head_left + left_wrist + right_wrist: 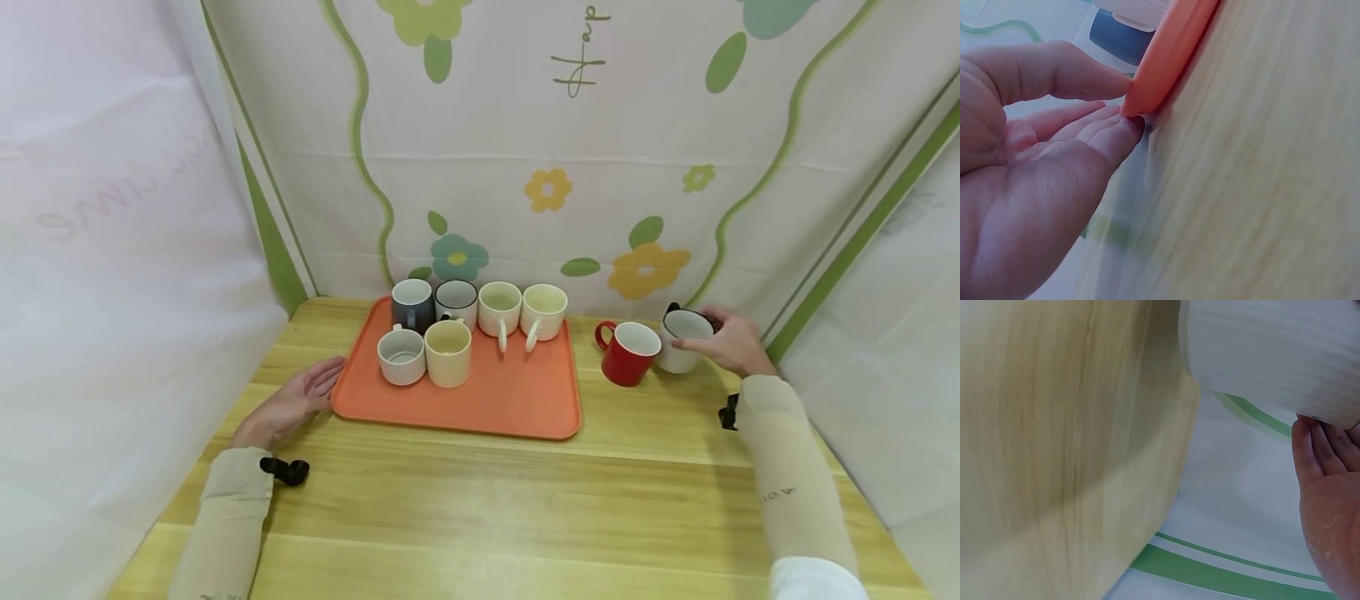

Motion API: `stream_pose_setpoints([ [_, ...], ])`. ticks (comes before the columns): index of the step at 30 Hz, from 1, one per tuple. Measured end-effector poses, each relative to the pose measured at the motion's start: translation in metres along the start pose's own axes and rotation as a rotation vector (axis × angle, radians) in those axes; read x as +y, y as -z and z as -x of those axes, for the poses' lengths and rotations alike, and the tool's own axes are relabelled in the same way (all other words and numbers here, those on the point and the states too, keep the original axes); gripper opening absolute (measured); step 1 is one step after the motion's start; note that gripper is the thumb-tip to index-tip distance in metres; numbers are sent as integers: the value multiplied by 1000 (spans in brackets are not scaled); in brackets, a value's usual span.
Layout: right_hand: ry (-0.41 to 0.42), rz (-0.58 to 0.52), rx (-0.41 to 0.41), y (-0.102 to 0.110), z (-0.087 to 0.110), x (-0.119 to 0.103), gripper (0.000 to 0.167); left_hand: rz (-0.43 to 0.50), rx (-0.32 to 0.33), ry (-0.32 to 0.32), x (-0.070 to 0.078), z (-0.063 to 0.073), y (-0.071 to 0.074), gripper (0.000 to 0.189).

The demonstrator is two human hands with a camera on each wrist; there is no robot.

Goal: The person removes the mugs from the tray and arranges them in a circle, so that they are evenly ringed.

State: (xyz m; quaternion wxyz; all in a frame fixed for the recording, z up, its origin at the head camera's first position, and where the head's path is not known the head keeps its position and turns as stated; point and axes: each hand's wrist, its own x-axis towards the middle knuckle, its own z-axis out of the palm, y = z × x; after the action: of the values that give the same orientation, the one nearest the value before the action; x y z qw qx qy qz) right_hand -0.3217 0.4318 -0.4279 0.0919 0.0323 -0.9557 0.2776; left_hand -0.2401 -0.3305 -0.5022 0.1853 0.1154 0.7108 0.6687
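At the left edge of the orange tray (495,404), my left hand (292,402) pinches the rim; the left wrist view has a thumb and fingertips on the tray's corner (1159,75). Several mugs stand on that tray, among them a dark blue mug (412,315), a pale grey cup (402,368) and a cream mug (448,365). On the right, my right hand (733,343) grips a white mug (678,357) with a black rim, thumb on its near side and fingers on the far side. Close beside that mug is a red mug (628,367), its handle pointing left.
Two off-white mugs (544,318) with handles toward me are at the tray's back right. A wooden table (480,517) carries everything. Printed cloth (487,125) hangs right behind the table, and white cloth walls (112,292) flank both sides.
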Motion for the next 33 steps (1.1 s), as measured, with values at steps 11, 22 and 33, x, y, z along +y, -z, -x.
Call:
stream_pose_setpoints([
  [11, -6, -40, -34, -12, -1, -2, 69, -17, -5, -23, 2, 0, -1, 93],
  [22, 7, -75, -52, -19, -3, 2, 69, -24, -10, -30, 1, 2, -1, 88],
  [33, -10, -91, -122, -17, -3, -4, 77, -14, 2, -10, -1, 0, 1, 92],
])
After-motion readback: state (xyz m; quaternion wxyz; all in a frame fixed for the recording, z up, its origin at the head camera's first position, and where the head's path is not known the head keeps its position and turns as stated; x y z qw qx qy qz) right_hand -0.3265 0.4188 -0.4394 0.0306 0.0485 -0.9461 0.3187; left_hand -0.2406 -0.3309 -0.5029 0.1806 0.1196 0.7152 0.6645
